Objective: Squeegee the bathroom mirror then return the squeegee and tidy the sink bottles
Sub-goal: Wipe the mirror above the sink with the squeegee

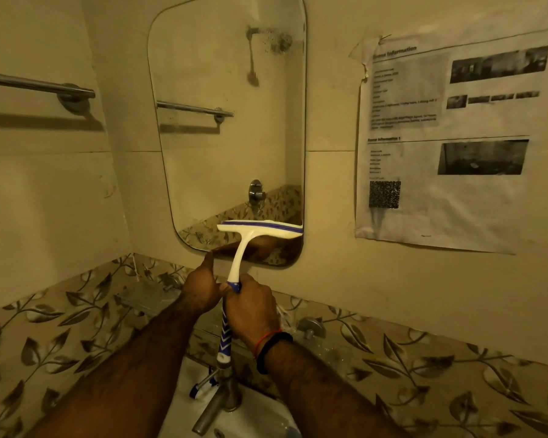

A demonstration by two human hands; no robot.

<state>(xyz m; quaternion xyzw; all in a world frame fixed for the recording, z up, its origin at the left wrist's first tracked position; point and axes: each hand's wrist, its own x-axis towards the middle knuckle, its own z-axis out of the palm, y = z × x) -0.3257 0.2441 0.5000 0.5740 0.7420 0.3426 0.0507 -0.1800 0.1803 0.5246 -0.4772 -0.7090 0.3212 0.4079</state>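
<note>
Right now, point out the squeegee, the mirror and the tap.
squeegee [260,229]: head view, on the white blade head against the glass.
mirror [203,74]: head view, on bare glass in the upper half.
tap [208,415]: head view, on the metal spout over the basin.

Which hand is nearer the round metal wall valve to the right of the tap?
Right. The right hand, gripping the white-and-blue squeegee, sits just left of the round metal wall valve; the left hand lies farther left.
</note>
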